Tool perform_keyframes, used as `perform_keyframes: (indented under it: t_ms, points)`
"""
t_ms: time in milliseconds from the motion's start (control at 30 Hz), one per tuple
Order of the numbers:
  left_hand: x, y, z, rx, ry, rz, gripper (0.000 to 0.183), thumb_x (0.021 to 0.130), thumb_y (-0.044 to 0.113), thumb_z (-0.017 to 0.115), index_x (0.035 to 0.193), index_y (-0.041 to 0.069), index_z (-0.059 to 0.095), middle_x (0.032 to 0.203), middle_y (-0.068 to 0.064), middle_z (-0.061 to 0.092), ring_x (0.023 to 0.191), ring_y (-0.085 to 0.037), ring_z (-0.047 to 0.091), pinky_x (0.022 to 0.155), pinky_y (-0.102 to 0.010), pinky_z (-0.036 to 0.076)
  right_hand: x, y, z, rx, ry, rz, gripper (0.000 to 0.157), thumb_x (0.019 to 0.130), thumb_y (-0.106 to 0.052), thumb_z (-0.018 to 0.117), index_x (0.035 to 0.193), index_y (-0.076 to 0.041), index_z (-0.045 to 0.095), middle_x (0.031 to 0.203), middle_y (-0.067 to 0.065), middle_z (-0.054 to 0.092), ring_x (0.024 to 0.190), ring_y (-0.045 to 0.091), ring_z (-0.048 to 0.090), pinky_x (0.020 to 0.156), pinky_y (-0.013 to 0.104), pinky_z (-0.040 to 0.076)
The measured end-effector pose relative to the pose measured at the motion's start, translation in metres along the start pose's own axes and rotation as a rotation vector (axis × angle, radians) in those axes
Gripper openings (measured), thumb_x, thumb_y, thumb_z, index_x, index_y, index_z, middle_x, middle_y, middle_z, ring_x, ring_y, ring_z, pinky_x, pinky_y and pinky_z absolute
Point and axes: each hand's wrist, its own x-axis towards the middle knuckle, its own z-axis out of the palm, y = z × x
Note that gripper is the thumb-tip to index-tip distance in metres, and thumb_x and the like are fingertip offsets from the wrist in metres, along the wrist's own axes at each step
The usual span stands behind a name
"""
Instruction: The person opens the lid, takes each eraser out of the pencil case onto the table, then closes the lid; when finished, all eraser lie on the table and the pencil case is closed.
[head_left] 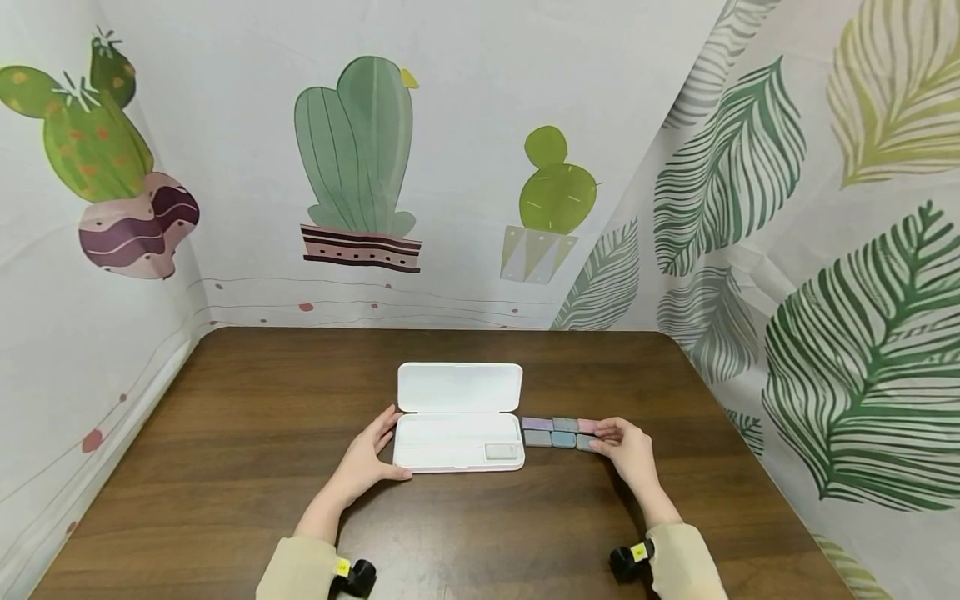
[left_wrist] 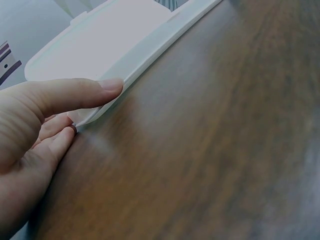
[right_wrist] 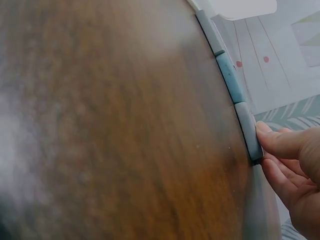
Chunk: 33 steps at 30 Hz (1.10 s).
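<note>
A flat white hinged case [head_left: 450, 437] lies on the table with its lid [head_left: 460, 387] folded back. My left hand [head_left: 367, 454] holds its left end, thumb along the front edge and fingers at the left side. Inside, at the lower right, sits a small pale grey block [head_left: 501, 452]. Right of the case, small flat blocks in purple [head_left: 537, 423], pink, grey and blue lie in two touching rows. My right hand [head_left: 626, 450] grips the right end of these rows, its thumb on the near grey-blue block [right_wrist: 248, 131]. The fingers partly cover the end blocks.
The brown wooden table [head_left: 247, 433] reaches back to a white wall cloth [head_left: 465, 167] printed with cacti. A leaf-print cloth [head_left: 750, 250] hangs along the right side.
</note>
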Motion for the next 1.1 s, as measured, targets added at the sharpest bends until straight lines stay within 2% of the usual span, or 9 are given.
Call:
perform_keyframes:
  t_ms: [133,433,533,667,767,967,1100]
  points:
    - [0.0,0.0,0.0,-0.002,-0.001,0.0,0.116,0.062,-0.001,0.089,0.153,-0.004,0.019,0.154,-0.026,0.033,0.142,-0.037,0.036,0.116,-0.039,0.036,0.001,0.001,0.0,0.008,-0.004,0.0,0.023,0.078,0.002,0.079,0.098,0.006,0.068,0.093,0.019,0.073,0.087,0.028,0.071,0.069,0.012,0.057]
    - [0.001,0.0,-0.001,-0.003,0.0,-0.007,0.115,0.062,-0.002,0.089,0.153,-0.004,0.019,0.154,-0.026,0.033,0.142,-0.038,0.036,0.116,-0.04,0.036,-0.001,-0.003,-0.001,0.009,0.026,-0.033,0.024,0.076,0.003,0.08,0.097,0.005,0.069,0.092,0.018,0.073,0.085,0.028,0.071,0.071,0.018,0.061]
    - [0.001,-0.001,0.0,-0.004,0.001,-0.009,0.115,0.061,-0.002,0.089,0.153,-0.004,0.02,0.154,-0.026,0.033,0.142,-0.038,0.036,0.116,-0.04,0.036,-0.003,-0.008,0.001,0.032,0.029,-0.052,0.025,0.076,0.001,0.08,0.098,0.003,0.069,0.093,0.016,0.074,0.086,0.026,0.071,0.072,0.017,0.06]
    - [0.001,-0.002,0.0,-0.014,0.003,-0.009,0.115,0.061,-0.003,0.089,0.153,-0.003,0.02,0.154,-0.026,0.033,0.142,-0.038,0.036,0.116,-0.039,0.036,-0.004,-0.021,0.007,0.092,0.018,-0.097,0.027,0.075,0.002,0.08,0.099,0.002,0.069,0.094,0.017,0.074,0.086,0.027,0.071,0.072,0.015,0.06]
    - [0.001,-0.002,0.001,-0.019,0.005,-0.011,0.115,0.061,-0.003,0.089,0.153,-0.003,0.02,0.154,-0.026,0.033,0.142,-0.038,0.036,0.117,-0.039,0.036,-0.006,-0.033,0.013,0.119,0.006,-0.146,0.028,0.074,0.004,0.08,0.1,0.003,0.069,0.093,0.019,0.073,0.084,0.029,0.071,0.072,0.019,0.061]
    - [0.001,-0.002,0.001,-0.022,0.011,-0.012,0.115,0.06,-0.004,0.089,0.153,-0.004,0.02,0.154,-0.026,0.033,0.142,-0.037,0.036,0.117,-0.039,0.035,-0.011,-0.059,0.03,0.111,-0.056,-0.237,0.032,0.073,0.003,0.081,0.102,0.003,0.069,0.095,0.017,0.074,0.086,0.03,0.071,0.077,0.03,0.063]
    - [0.001,-0.003,0.001,-0.019,0.007,-0.005,0.116,0.061,-0.002,0.09,0.153,-0.004,0.02,0.154,-0.026,0.034,0.143,-0.037,0.035,0.117,-0.04,0.035,-0.016,-0.074,0.04,0.099,-0.11,-0.248,0.033,0.074,0.0,0.081,0.104,-0.001,0.069,0.098,0.012,0.073,0.091,0.028,0.07,0.083,0.039,0.062]
